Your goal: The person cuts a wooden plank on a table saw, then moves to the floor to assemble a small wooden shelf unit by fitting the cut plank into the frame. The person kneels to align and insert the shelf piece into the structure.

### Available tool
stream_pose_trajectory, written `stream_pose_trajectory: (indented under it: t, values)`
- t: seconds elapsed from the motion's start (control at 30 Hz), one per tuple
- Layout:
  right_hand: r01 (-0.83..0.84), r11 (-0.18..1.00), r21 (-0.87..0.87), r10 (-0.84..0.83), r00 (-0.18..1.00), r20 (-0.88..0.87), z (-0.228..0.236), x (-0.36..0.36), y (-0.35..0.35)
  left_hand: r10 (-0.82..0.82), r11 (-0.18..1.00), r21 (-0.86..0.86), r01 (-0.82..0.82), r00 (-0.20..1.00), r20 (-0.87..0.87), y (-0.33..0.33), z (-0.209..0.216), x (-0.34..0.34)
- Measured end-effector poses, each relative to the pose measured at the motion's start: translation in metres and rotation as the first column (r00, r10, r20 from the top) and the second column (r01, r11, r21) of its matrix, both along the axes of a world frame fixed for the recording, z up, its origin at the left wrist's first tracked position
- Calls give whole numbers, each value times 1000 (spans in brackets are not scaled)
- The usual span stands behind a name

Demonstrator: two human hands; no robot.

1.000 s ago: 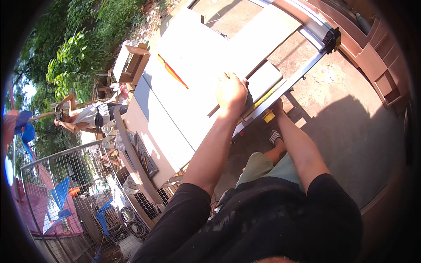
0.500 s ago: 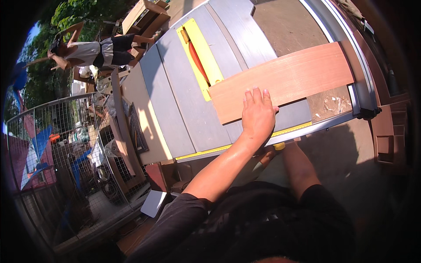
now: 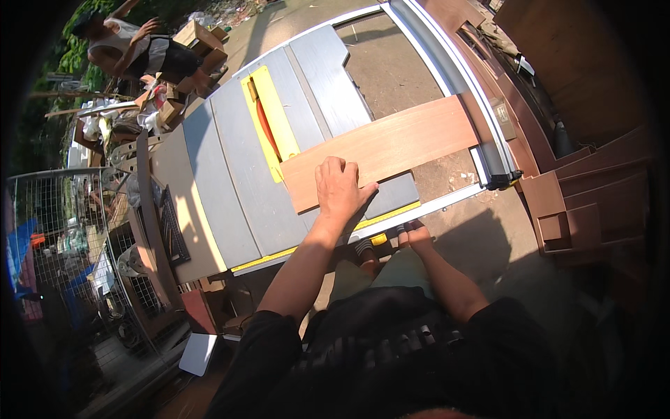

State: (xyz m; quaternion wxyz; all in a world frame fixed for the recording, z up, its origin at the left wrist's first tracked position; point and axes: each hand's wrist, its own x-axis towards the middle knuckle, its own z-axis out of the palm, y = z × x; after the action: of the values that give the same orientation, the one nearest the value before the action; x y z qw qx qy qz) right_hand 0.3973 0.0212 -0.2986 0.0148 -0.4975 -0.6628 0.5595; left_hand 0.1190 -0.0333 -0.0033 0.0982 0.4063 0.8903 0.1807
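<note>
My left hand (image 3: 340, 186) rests on a reddish-brown wooden board (image 3: 408, 140), its fingers bent on the top face and its thumb by the near edge. The board lies across the grey table saw (image 3: 234, 174) and stretches over the gap towards the right-hand rail. Its left end meets the yellow insert (image 3: 265, 115), where a red strip (image 3: 266, 129) shows in the slot. Below the front rail (image 3: 447, 199) is my right hand (image 3: 413, 234), with its fingers partly hidden; whether it holds anything cannot be made out.
A silver side rail (image 3: 447, 59) curves along the right, ending in a black corner fitting (image 3: 502, 180). Brown wooden panels (image 3: 551, 206) stand beyond it. Left of the saw are a dark slotted piece (image 3: 173, 227) and a wire fence (image 3: 59, 230). Another person (image 3: 125, 45) stands at far left.
My view has shifted, so the saw sits further left. The fingers of my left hand were stretched flat on the board and are now bent. The other person's arms have moved.
</note>
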Motion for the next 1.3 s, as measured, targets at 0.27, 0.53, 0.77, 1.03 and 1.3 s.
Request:
stream_pose_trajectory:
  t: [0.27,0.53,0.77,1.03,1.3]
  values:
    - [-225,863,453,280,958,-57,226,72,75,93,992,-84,-99,994,-64,1,-8,-6]
    - [-450,195,872,729,661,178,314,-107,138,70,978,-189,-84,994,-82,-2,-5,-8]
    - [-724,-249,643,685,338,646,279,-184,181,43,984,-168,-60,994,-102,-2,-5,-11]
    - [-679,-300,670,656,362,662,264,-199,197,56,990,-125,-64,996,-70,-2,-9,-18]
    - [-705,-223,673,685,378,623,268,-210,199,44,990,-133,-52,997,-66,0,-10,-27]
